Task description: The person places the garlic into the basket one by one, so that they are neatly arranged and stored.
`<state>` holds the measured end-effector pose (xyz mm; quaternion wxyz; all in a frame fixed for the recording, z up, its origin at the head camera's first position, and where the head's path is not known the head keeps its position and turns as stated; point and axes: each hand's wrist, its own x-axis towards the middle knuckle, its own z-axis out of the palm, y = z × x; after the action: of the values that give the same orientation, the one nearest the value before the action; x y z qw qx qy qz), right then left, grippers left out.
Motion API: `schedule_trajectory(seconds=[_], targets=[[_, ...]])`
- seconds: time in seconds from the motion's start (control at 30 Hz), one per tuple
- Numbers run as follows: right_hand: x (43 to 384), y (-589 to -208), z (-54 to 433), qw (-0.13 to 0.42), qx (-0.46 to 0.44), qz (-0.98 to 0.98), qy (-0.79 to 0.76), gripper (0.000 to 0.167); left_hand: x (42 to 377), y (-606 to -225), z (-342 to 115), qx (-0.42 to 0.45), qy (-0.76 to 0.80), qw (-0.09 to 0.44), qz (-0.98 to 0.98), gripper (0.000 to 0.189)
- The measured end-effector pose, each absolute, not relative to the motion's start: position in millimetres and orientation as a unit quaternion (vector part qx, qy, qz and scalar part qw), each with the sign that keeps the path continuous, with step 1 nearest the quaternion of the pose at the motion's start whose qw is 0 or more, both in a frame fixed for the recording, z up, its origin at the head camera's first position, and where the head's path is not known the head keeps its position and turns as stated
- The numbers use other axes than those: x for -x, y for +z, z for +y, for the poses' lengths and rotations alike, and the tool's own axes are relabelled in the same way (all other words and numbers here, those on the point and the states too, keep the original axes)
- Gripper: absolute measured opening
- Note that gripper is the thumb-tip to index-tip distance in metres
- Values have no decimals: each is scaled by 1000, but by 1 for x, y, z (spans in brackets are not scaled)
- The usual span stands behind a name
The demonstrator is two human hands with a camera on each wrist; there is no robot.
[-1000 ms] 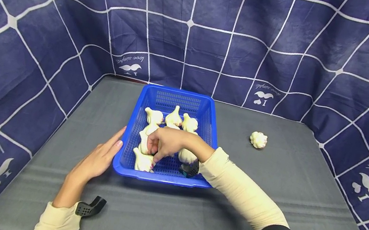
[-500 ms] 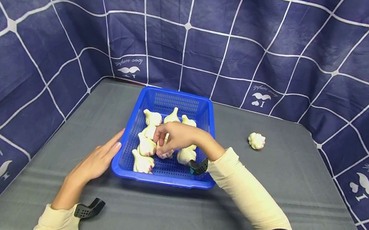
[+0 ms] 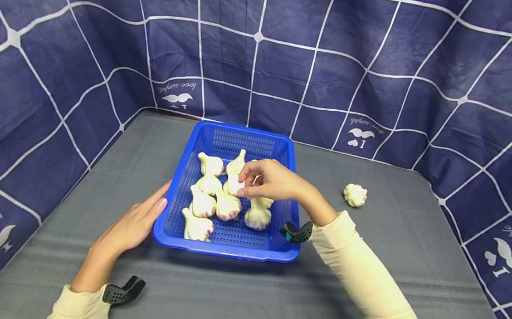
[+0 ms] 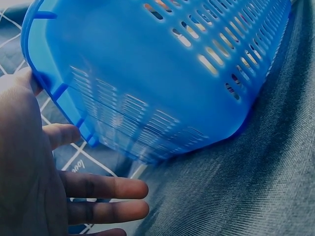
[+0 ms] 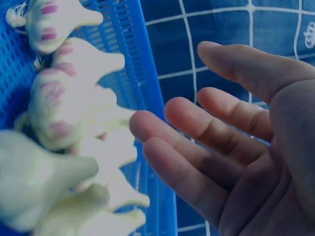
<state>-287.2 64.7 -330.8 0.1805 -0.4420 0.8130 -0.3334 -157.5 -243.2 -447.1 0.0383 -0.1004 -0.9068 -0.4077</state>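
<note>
A blue plastic basket (image 3: pixel 225 252) stands on the table with several garlic bulbs (image 3: pixel 198 226) in it, white with purple streaks. My left hand (image 3: pixel 133 222) rests against the basket's left side. Its fingers (image 4: pixel 106 188) are straight, and the thumb and one finger meet the rim in the left wrist view. Over the middle of the basket hovers my right hand (image 3: pixel 278 181), fingers loosely bent with nothing in them. The right wrist view shows those fingers (image 5: pixel 189 123) apart from the row of bulbs (image 5: pixel 54 108). A bulb or two lie partly hidden under the right hand.
One more garlic bulb (image 3: pixel 355 195) lies alone on the grey table (image 3: pixel 231 305), right of the basket. A dark blue curtain (image 3: pixel 281 68) with white grid lines hangs behind and along both sides.
My right hand has let go of the bulbs at the near left and moved up and right, uncovering a bulb in the middle. My left hand keeps its place on the basket.
</note>
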Motion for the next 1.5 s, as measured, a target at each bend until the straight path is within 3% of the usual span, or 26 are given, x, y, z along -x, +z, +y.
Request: schedule_trajectory(seconds=[0.6,1.13,1.5], targets=[[294,-342,135,83,358,839,-401,18,158,-450,-242,95,-409,37,-907,57],[298,-352,181,27,227,861,-455,23,159,-452,-242,101,-406,31,-908,59],[320,-378,233,-26,129,855,-502,29,159,-449,-241,96,-407,24,-908,60]])
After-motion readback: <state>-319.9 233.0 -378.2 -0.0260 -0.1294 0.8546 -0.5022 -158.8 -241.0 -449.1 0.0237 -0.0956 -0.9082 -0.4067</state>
